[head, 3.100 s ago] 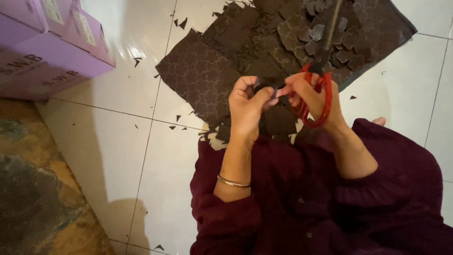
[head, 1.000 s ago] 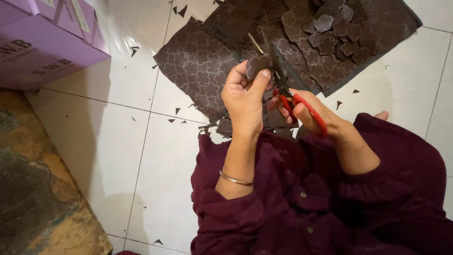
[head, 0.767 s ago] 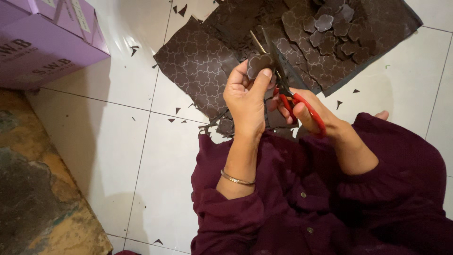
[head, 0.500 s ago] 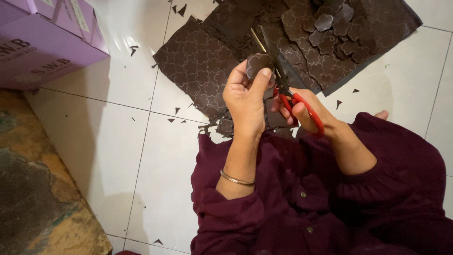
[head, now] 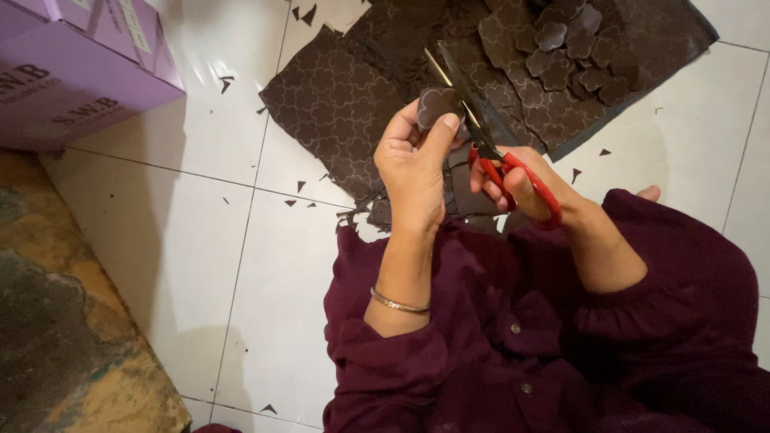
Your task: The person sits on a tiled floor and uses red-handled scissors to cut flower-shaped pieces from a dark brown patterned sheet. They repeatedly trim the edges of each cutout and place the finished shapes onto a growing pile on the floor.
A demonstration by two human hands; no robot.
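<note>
Since the frame about three seconds back, the scissors (head: 489, 132) have swung round: the blades are now pointing up and away toward the fabric pile, where before the red handles were raised near the fingers. Over the last second, little is changing.

The left hand (head: 413, 164) is closing narrowly, thumb and fingertips pinching a small dark brown cutout (head: 437, 104) with a scalloped, flower-like edge. The right hand (head: 521, 180) is gripping the red handles, fingers threaded through the loops; the blades are standing slightly parted, and the cutout is sitting right against them near the pivot.

Both hands are hovering above the white tiled floor (head: 200, 240). Beneath and beyond them a brown patterned fabric sheet (head: 337, 104) is lying across the tiles, reaching toward the top edge of the view. A heap of finished cut shapes (head: 569, 56) is resting on the fabric near the upper right. Tiny dark scraps (head: 301, 186) are lying scattered on the tiles. A purple box (head: 80, 72) is sitting in the upper left corner, well apart from the hands. A thin bangle (head: 399, 303) is circling the left wrist.
</note>
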